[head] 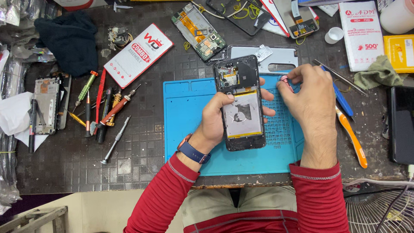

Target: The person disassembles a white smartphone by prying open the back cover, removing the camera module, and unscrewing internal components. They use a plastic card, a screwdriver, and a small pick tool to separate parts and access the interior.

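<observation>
**Opened phone held over a blue repair mat**

Above the middle of a blue work mat (185, 125), which is lying on a dark, cluttered bench (138, 159), a person in red sleeves is holding an opened phone (241, 103). The left hand (215, 121), with a dark blue band on its wrist, is grasping the phone from beneath and from the sides, thumb on its left edge and fingertips showing along the right. The phone's back is off, showing a silver battery panel and dark parts near the top, and it is lifted toward the mat's far edge.

The right hand (308, 97) is hovering over the mat's right edge, its fingers pinching a small tool with a red cap (285, 80) just beside the phone's upper right corner.

Toward the bench's left edge, several screwdrivers (103, 114) are lying in a loose row. Near the far edge, another dismantled phone (198, 31) is resting beside a white and red box (139, 55). Near the right edge, an orange-handled tool (351, 136) and a blue-handled one (343, 100) are lying close to the right hand.
</observation>
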